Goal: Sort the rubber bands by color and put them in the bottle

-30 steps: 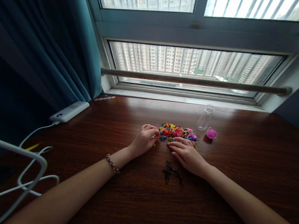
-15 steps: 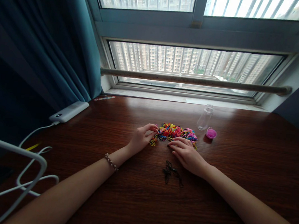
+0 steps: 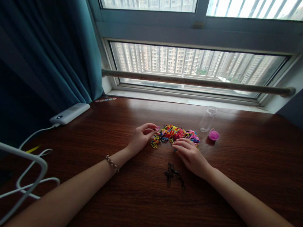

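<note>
A pile of small multicoloured rubber bands (image 3: 175,132) lies on the brown table. At its left end my left hand (image 3: 142,136) pinches a pink rubber band between thumb and fingertips. My right hand (image 3: 190,153) rests over the pile's near right side, its fingers bent and close together at the edge of the bands. What its fingertips hold, if anything, is too small to make out. Several black rubber bands (image 3: 172,172) form a separate small heap on the table, nearer to me than the pile.
Behind the pile's right end stand a clear plastic bottle (image 3: 207,119) without its cap and a pink lid (image 3: 214,135). A white power bank (image 3: 70,113) lies by the blue curtain (image 3: 87,72), with a white cable (image 3: 35,162) looping over the left side. A window is beyond the table.
My left hand has drawn slightly left and up, and a pink rubber band now shows in its fingertips. My right fingers have shifted a little at the pile's edge.
</note>
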`<move>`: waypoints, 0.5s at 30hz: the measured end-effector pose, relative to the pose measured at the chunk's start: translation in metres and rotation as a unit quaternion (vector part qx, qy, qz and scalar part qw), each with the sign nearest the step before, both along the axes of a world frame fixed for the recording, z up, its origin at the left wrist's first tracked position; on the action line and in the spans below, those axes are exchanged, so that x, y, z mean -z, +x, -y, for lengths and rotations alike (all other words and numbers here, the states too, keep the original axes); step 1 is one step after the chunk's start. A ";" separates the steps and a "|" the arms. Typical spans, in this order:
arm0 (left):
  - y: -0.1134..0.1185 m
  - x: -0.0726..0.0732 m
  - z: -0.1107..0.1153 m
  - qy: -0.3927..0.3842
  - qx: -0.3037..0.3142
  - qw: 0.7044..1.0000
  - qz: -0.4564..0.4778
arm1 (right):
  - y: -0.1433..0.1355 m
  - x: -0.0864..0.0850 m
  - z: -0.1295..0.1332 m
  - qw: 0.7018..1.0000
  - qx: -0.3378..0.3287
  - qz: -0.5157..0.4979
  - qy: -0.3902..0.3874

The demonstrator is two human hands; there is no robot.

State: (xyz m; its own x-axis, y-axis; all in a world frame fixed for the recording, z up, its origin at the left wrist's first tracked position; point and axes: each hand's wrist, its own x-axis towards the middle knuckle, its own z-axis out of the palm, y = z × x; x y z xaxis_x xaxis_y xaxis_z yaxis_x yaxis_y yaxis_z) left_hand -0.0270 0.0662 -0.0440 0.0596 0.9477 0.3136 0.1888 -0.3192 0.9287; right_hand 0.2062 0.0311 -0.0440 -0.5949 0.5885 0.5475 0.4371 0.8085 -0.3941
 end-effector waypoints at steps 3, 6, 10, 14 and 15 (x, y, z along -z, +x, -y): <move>-0.001 0.001 -0.001 -0.004 -0.012 1.000 -0.018 | 0.002 0.000 -0.003 0.994 0.021 -0.098 -0.049; -0.003 0.002 -0.002 -0.002 -0.015 0.999 -0.036 | 0.002 -0.004 -0.003 0.979 0.053 -0.166 -0.110; -0.002 0.001 -0.002 -0.015 -0.017 0.999 -0.033 | 0.000 -0.007 -0.001 0.955 0.090 -0.215 -0.184; -0.002 -0.002 -0.001 0.009 -0.028 0.998 -0.047 | 0.000 -0.005 -0.003 0.936 0.115 -0.247 -0.222; -0.002 -0.002 -0.001 0.020 -0.030 0.998 -0.052 | 0.001 -0.004 -0.004 0.929 0.118 -0.261 -0.232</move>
